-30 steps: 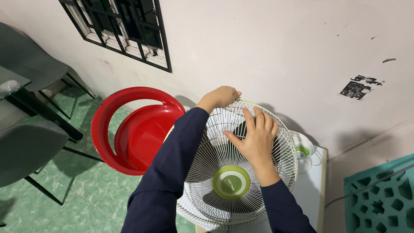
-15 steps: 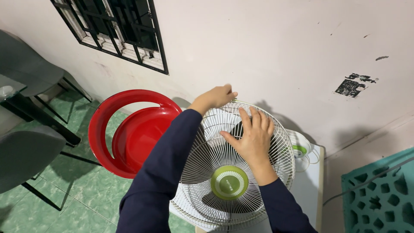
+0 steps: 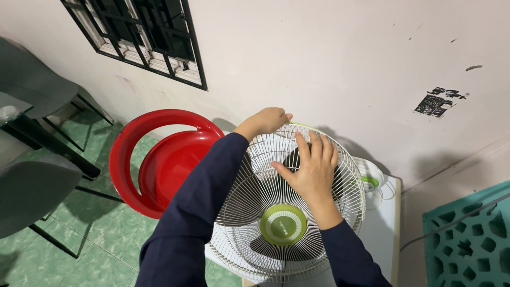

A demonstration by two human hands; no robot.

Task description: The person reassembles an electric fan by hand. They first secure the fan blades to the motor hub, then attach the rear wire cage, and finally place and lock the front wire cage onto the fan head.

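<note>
White wire makes up the round fan guard point(image 3: 249, 212), which lies tilted face-up on a white bench point(image 3: 382, 234) against the pale wall point(image 3: 329, 53), a green hub cap point(image 3: 283, 225) at its centre and dark blades showing through the mesh; the right hand point(image 3: 311, 170) lies flat on the upper part of the guard, fingers spread and pressed to the wires, its grip apart and closed on nothing; the left hand point(image 3: 265, 120) reaches over to the far rim, fingers curled together at the top edge where a thin green band point(image 3: 305, 126) runs, seemingly pinching the rim, though the fingertips are hidden behind the knuckles; both arms wear dark blue sleeves; just beyond the guard, on the same bench, sits a small white part with a green ring point(image 3: 371, 182); left of the fan stands a red plastic chair point(image 3: 159, 165) on the green tiled floor point(image 3: 95, 250), with grey chairs point(image 3: 32, 191) farther left; a barred window point(image 3: 143, 37) is set in the wall, and a teal lattice crate point(image 3: 470, 239) sits at the right.
</note>
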